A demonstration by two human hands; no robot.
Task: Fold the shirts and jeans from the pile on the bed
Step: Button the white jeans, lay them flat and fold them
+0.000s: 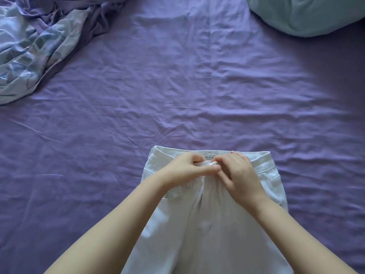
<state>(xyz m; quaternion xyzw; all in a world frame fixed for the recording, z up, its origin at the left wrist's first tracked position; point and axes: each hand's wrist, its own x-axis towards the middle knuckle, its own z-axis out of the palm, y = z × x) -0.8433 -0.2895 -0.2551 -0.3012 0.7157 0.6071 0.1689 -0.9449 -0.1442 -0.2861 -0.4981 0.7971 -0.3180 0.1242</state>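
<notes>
**Both hands at the waistband of white jeans on the purple bed**

A pair of white denim jeans (213,224) lies flat on the wrinkled purple bed sheet (177,95), at the near centre of the scene. The waistband is at the far end and the legs run toward the near edge, where they pass out of view. A small label with dark letters shows inside the waistband, partly covered by the hands. A pocket opening is visible on the left side of the jeans and another on the right.

The left hand (185,168) reaches in from the near left. Its fingers are curled and pinch the front of the waistband at the middle, with the thumb lying along the fabric toward the right. The right hand (239,175) comes in from the near right and meets the left hand at the same spot. Its fingers are bent over the waistband edge and grasp a small fold of white cloth there. The fingertips of the two hands touch or nearly touch. Both forearms are bare.

At the far left, a crumpled light blue and lilac patterned duvet (33,48) lies bunched on the sheet, well apart from the jeans. At the far right corner sits a pale mint green pillow (308,14), partly cut off by the frame.
</notes>
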